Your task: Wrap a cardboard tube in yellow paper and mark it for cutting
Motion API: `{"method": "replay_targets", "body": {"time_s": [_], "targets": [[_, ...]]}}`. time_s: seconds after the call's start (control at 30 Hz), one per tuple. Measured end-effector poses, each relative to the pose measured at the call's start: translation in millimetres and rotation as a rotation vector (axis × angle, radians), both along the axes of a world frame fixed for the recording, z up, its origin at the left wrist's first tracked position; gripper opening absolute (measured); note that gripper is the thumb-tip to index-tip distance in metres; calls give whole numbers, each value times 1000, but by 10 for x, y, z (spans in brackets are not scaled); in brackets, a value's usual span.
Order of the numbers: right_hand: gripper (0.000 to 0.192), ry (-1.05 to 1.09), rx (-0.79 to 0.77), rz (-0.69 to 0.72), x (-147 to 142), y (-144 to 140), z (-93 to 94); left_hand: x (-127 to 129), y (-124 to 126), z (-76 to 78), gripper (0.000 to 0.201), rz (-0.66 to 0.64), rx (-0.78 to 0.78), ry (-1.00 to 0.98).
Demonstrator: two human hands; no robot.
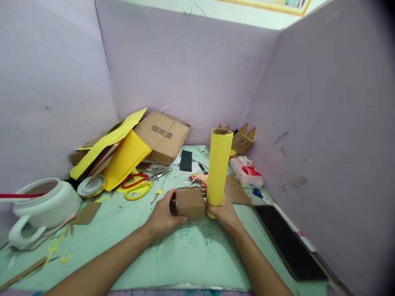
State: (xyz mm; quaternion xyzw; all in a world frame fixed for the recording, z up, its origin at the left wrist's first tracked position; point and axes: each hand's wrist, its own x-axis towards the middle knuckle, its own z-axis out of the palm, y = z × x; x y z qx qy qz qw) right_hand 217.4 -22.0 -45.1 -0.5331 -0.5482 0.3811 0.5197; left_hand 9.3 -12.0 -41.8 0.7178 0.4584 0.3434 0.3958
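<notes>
Fingers [165,200] of the left hand [163,218] curve partway closed around the left side of a small brown cardboard box [190,203], thumb along its lower front edge, over the middle of the green-covered table [145,263]. Just right of the box, the right hand [227,214] grips the bottom of an upright yellow tube [219,168], thumb across the front, the other fingers mostly hidden; whether box and tube touch I cannot tell. Around them, from the left: a white handled pot [57,207], a tape roll [91,187], leaning yellow sheets [128,158], red-and-yellow scissors [138,195], a printed carton [162,137], a dark rectangular piece [185,160], a spiky-topped cardboard figure [242,144], a tissue pack [247,172] and a black slab [288,242] beside the right wall [324,135].
</notes>
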Motion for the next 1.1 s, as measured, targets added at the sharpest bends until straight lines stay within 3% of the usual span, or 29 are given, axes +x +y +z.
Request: {"method": "replay_targets", "body": {"time_s": [0.17,0.37,0.87,1.1], "targets": [[45,101,-46,161,102,-136,64,1,22,-74,73,-31,2,6],[68,187,-77,286,161,-103,-58,7,36,-115,76,-27,-15,0],[63,251,-79,289,51,-37,-124,23,7,16,61,-110,7,-17],[64,189,-78,305,101,-25,-64,13,22,-31,63,-94,21,11]]}}
